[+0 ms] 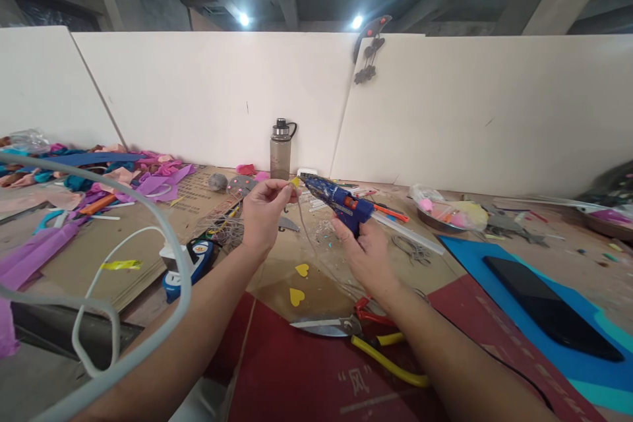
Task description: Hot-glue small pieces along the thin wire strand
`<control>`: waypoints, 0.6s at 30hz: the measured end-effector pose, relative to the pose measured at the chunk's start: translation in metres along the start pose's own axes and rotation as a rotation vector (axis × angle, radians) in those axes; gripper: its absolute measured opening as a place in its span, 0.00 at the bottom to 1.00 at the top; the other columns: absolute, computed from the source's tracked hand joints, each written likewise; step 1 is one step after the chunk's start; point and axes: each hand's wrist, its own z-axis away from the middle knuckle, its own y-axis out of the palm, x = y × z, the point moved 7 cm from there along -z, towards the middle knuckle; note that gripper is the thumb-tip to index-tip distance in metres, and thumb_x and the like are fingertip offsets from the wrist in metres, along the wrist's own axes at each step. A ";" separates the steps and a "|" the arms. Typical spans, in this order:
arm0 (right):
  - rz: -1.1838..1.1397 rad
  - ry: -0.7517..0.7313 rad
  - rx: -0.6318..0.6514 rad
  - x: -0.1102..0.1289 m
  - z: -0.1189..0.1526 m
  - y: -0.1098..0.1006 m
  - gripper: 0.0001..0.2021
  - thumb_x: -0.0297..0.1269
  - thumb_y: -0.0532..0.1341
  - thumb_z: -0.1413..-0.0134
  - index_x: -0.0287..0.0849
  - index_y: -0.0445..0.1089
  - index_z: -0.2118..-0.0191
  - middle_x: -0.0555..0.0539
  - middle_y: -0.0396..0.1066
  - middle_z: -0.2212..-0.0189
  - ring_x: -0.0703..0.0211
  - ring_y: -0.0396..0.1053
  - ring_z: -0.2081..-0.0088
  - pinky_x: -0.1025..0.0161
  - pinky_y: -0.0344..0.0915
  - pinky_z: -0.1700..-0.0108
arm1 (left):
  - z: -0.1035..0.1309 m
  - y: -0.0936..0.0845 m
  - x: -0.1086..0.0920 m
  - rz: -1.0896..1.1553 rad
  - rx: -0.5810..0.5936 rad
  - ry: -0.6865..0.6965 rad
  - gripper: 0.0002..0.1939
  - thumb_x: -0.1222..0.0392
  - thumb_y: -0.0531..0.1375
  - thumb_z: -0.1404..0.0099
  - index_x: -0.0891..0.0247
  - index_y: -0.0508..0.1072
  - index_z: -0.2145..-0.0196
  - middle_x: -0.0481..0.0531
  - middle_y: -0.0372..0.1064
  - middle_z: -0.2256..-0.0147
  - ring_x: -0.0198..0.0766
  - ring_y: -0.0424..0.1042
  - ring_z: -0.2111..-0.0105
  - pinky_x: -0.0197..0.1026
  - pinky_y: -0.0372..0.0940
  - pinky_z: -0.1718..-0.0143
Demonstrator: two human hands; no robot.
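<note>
My right hand [366, 250] is wrapped round the grip of a blue glue gun [336, 198], whose nozzle points left. A clear glue stick [410, 232] juts from its back end. Pinched in the fingers of my left hand [264, 211] is a small yellow piece [295, 181], right at the nozzle tip; its full shape is partly hidden. A thin grey cord [304, 224] hangs down from those fingers. Below, two yellow hearts [297, 297] lie on the brown board. Scissors [341, 326] with yellow and red handles rest nearer to me.
A water bottle [280, 151] stands by the white partition [212, 92]. Left are felt scraps [148, 171], a tape measure [190, 267] and a looping white cable [171, 237]. Right lie a phone [548, 306] on blue sheets [475, 257] and a bowl [435, 219] of scraps.
</note>
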 end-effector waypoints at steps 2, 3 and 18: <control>0.002 0.002 0.001 0.000 0.000 0.000 0.16 0.49 0.54 0.43 0.41 0.69 0.64 0.44 0.73 0.69 0.53 0.68 0.66 0.56 0.64 0.62 | 0.000 0.001 -0.001 -0.001 0.011 0.004 0.05 0.60 0.64 0.44 0.63 0.74 0.71 0.50 0.73 0.73 0.34 0.73 0.72 0.38 0.68 0.65; 0.002 0.000 -0.001 0.001 0.000 -0.001 0.16 0.49 0.54 0.42 0.41 0.69 0.64 0.44 0.73 0.69 0.53 0.68 0.66 0.56 0.64 0.62 | 0.000 0.001 -0.001 -0.001 0.013 0.005 0.04 0.60 0.64 0.44 0.63 0.74 0.71 0.50 0.73 0.73 0.34 0.73 0.72 0.38 0.68 0.65; -0.027 0.007 -0.012 -0.011 0.001 -0.001 0.17 0.48 0.55 0.42 0.41 0.69 0.57 0.42 0.73 0.62 0.50 0.69 0.60 0.51 0.64 0.54 | 0.000 0.001 0.001 0.015 0.006 -0.022 0.06 0.59 0.64 0.45 0.63 0.73 0.72 0.49 0.73 0.74 0.34 0.73 0.72 0.38 0.69 0.66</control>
